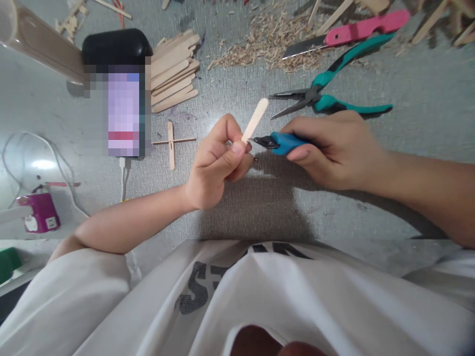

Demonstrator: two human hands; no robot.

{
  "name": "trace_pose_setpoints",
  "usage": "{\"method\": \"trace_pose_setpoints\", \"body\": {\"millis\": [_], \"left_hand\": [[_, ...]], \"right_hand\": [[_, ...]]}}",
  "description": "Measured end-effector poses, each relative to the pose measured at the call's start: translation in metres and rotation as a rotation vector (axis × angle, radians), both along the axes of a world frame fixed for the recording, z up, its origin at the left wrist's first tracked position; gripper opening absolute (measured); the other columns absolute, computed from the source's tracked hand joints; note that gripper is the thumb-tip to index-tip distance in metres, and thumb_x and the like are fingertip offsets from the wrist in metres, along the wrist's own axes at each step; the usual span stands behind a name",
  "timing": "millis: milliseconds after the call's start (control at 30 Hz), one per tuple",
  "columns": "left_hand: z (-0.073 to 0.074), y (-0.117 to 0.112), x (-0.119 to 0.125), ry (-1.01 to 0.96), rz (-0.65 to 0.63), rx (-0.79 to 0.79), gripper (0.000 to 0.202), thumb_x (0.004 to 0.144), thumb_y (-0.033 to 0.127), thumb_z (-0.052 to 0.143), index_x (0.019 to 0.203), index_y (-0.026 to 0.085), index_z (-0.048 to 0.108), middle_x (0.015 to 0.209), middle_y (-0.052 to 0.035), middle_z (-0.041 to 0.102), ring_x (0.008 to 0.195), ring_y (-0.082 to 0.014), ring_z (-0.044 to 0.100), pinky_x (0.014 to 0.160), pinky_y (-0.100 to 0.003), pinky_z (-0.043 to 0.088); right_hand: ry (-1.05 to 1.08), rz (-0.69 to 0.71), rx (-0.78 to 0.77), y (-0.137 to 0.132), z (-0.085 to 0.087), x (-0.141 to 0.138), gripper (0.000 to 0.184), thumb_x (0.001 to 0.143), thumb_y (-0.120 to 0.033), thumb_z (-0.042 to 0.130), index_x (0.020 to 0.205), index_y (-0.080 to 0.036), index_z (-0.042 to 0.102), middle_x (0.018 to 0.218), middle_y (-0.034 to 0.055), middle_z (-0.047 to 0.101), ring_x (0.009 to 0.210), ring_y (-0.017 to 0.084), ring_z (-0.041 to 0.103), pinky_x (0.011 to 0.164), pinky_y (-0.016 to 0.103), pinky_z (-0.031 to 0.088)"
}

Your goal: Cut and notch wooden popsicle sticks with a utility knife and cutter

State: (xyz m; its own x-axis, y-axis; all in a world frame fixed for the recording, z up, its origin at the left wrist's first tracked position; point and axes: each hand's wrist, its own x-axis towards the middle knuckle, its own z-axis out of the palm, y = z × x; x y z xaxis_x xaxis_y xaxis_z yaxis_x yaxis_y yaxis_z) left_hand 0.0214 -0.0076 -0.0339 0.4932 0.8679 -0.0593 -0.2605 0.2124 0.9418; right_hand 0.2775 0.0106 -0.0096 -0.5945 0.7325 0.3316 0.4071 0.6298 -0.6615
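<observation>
My left hand (218, 160) pinches a wooden craft stick (255, 118) between thumb and fingers, its rounded end pointing up and to the right. In my right hand (334, 148) are blue-handled cutters (285, 143), gripped round the handles. The dark jaw tips touch or nearly touch the stick's edge just above my left thumb; which of the two I cannot tell. Left of my left hand, two sticks form a cross (171, 142) on the table. Long-nose pliers (313, 94) with teal handles lie spread beyond my right hand.
A pile of craft sticks (174, 74) lies beside a phone (123, 109) with a charging cable. Wood shavings (256, 42) and a pink-handled saw blade (367, 27) are at the back. A tall container (44, 42) stands far left, above a purple adapter (40, 212).
</observation>
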Motion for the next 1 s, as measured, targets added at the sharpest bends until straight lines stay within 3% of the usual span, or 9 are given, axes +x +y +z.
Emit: {"method": "trace_pose_setpoints", "body": {"millis": [167,300,600,733,867,1000], "left_hand": [[0.004,0.0,0.001,-0.04,-0.009,0.01,0.04,0.114,0.065,0.069,0.119,0.028,0.057,0.068,0.0105,0.035,0.048,-0.0066,0.041,0.052,-0.021,0.035],[0.0,0.002,0.003,-0.051,-0.023,-0.039,0.043,0.112,0.068,0.07,0.117,0.029,0.054,0.069,0.0103,0.034,0.05,-0.0076,0.042,0.053,-0.021,0.036],[-0.001,0.008,0.005,0.022,0.052,-0.099,0.048,0.11,0.071,0.072,0.106,0.027,0.054,0.066,0.0112,0.03,0.048,-0.0075,0.035,0.053,-0.023,0.036],[0.0,0.007,0.004,0.016,0.065,-0.089,0.046,0.113,0.069,0.069,0.107,0.026,0.055,0.066,0.0112,0.029,0.047,-0.0068,0.034,0.051,-0.023,0.034],[0.001,0.007,0.004,0.03,0.073,-0.096,0.048,0.112,0.071,0.07,0.104,0.026,0.053,0.065,0.0109,0.029,0.048,-0.0071,0.032,0.051,-0.024,0.035],[0.001,0.006,0.005,0.03,0.067,-0.085,0.044,0.114,0.068,0.068,0.109,0.026,0.054,0.066,0.011,0.029,0.049,-0.0077,0.035,0.053,-0.024,0.035]], "right_hand": [[0.015,0.049,-0.145,-0.004,0.01,-0.002,0.061,0.126,-0.069,0.036,0.085,-0.026,0.048,0.059,-0.0091,0.04,0.045,0.008,0.037,0.046,0.03,0.028],[0.071,0.037,-0.245,-0.003,0.016,-0.006,0.067,0.125,-0.071,0.039,0.076,-0.026,0.043,0.057,-0.0086,0.039,0.045,0.007,0.037,0.044,0.028,0.027],[0.182,0.087,-0.639,0.007,0.015,-0.004,0.078,0.12,-0.079,0.042,0.073,-0.022,0.066,0.058,-0.0005,0.067,0.048,0.009,0.059,0.046,0.025,0.044],[0.219,0.054,-0.546,0.004,0.014,-0.004,0.076,0.122,-0.074,0.045,0.07,-0.022,0.063,0.057,-0.0012,0.063,0.047,0.007,0.057,0.044,0.024,0.04],[0.15,-0.001,-0.34,0.003,0.015,-0.004,0.071,0.124,-0.067,0.049,0.069,-0.022,0.055,0.055,-0.0054,0.049,0.047,0.005,0.042,0.044,0.024,0.03],[0.15,0.011,-0.257,0.004,0.014,-0.005,0.067,0.124,-0.064,0.051,0.071,-0.023,0.049,0.054,-0.0083,0.04,0.045,0.005,0.034,0.043,0.025,0.027]]}}
